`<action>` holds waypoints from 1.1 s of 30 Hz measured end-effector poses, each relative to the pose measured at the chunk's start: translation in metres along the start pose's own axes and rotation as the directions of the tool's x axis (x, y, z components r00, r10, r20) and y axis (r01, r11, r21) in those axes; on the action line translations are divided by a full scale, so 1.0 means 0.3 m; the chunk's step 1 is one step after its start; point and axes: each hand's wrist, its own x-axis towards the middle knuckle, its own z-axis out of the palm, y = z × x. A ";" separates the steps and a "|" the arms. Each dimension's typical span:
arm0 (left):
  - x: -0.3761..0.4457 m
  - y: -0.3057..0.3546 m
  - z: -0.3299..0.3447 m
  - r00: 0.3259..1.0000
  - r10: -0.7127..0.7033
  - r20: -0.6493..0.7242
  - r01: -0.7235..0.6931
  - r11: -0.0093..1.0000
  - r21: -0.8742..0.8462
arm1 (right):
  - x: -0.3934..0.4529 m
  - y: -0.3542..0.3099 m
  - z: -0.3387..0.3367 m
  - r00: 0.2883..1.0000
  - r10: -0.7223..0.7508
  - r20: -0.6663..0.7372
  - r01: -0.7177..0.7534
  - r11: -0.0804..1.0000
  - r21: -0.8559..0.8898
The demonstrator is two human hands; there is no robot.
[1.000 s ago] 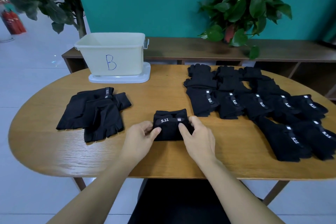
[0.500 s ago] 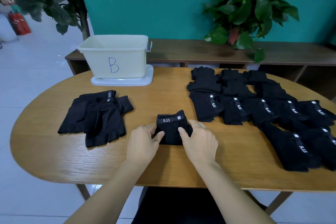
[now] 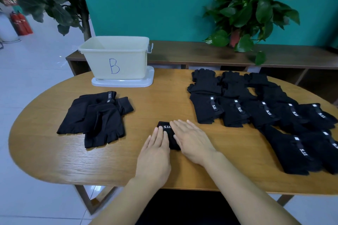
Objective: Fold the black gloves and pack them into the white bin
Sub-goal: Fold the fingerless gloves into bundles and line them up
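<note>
On the folded glove [image 3: 170,138], left hand [image 3: 155,153], right hand [image 3: 192,140] now flattened, pressing, no longer pinching.

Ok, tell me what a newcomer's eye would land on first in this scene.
First, the two hands pressing flat on a folded black glove at the table's near edge: the left hand and right hand lie side by side with fingers straight. Next, the big spread of black gloves covering the table's right side. Then the white bin marked B at the far left, standing on its lid.
</note>
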 end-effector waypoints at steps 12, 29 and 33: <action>0.038 -0.228 -0.013 0.905 0.401 0.142 -0.411 0.910 0.052 | -0.074 -0.179 0.136 0.871 0.442 -0.217 -0.424 0.897 0.126; -0.078 -0.074 -0.005 0.990 0.017 -0.141 -0.037 0.989 -0.144 | -0.069 -0.036 -0.092 0.988 -0.101 0.113 0.093 0.993 0.069; -0.070 -0.063 0.009 0.997 0.060 -0.047 -0.061 0.998 -0.018 | -0.100 -0.036 -0.064 0.988 -0.051 0.144 0.044 0.998 0.053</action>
